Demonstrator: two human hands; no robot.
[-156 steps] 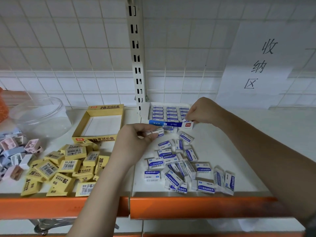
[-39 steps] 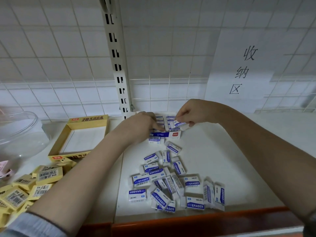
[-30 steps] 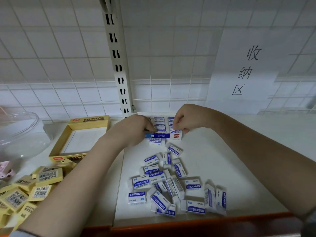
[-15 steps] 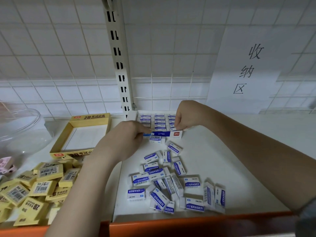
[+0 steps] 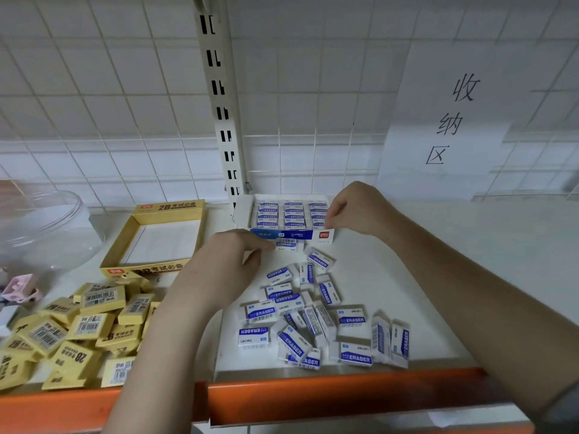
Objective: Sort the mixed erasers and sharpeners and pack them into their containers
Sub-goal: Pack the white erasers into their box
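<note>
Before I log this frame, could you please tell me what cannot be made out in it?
Head view only:
- Right hand: its fingers curl over the white eraser box, hiding the right column of erasers.
- Left hand: fingertips touch an eraser; whether they grip it is unclear.
- Pink sharpener: cut off by the left edge.
- Yellow erasers: the left forearm hides the pile's right edge.

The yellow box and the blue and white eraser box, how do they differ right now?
The yellow box lies with nothing in it, its white floor bare; the blue and white eraser box is packed with rows of white erasers. The yellow box sits left of the shelf post, untouched, while the right hand works at the eraser box's right end and the left hand reaches an eraser just before it. Both are open, shallow cardboard trays on the shelf.
</note>
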